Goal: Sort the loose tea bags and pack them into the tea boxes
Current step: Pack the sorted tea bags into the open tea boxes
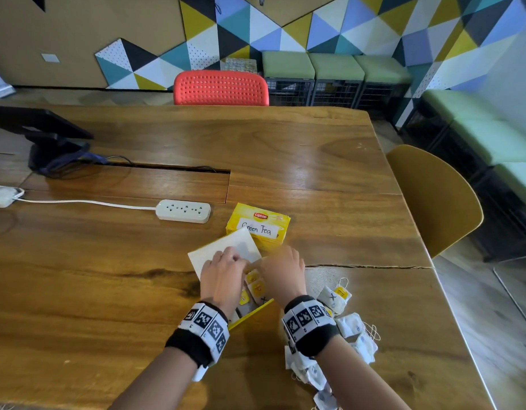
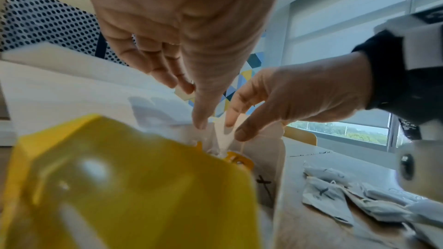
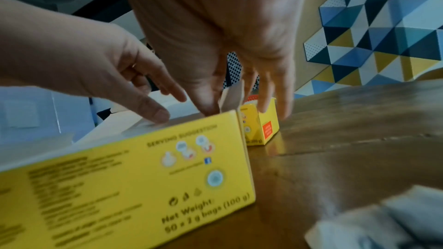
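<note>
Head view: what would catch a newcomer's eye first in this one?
Both hands, left hand and right hand, meet over the open yellow tea box near the table's front edge, its white lid flipped back. Just behind stands a shut yellow box labelled Green Tea. A heap of loose tea bags lies right of the right wrist, some marked with an X.

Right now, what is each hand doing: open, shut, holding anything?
Left hand: open, fingers straight over the open tea box, holding nothing.
Right hand: pinching a tea bag above that box.
</note>
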